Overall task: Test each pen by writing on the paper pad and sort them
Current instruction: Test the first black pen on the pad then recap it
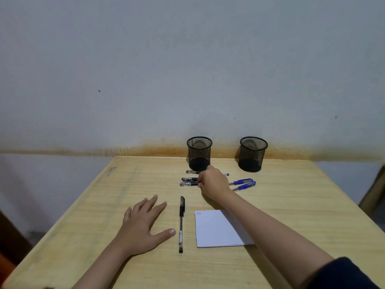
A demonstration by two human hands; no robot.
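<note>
A white paper pad point(216, 228) lies near the table's front, with a small ink mark in its top left corner. A black capped pen point(181, 224) lies lengthwise just left of the pad. Farther back, a row of pens lies across the table: three black ones point(188, 181) and two blue ones point(243, 184). My right hand point(214, 183) reaches over this row, its fingertips closed around the middle black pens; whether one is lifted I cannot tell. My left hand point(143, 224) rests flat on the table, fingers spread, left of the lone pen.
Two black mesh pen cups stand at the table's back edge against the wall, the left cup point(199, 153) and the right cup point(252, 154). Both look empty. The wooden table point(93, 205) ends at the left and right.
</note>
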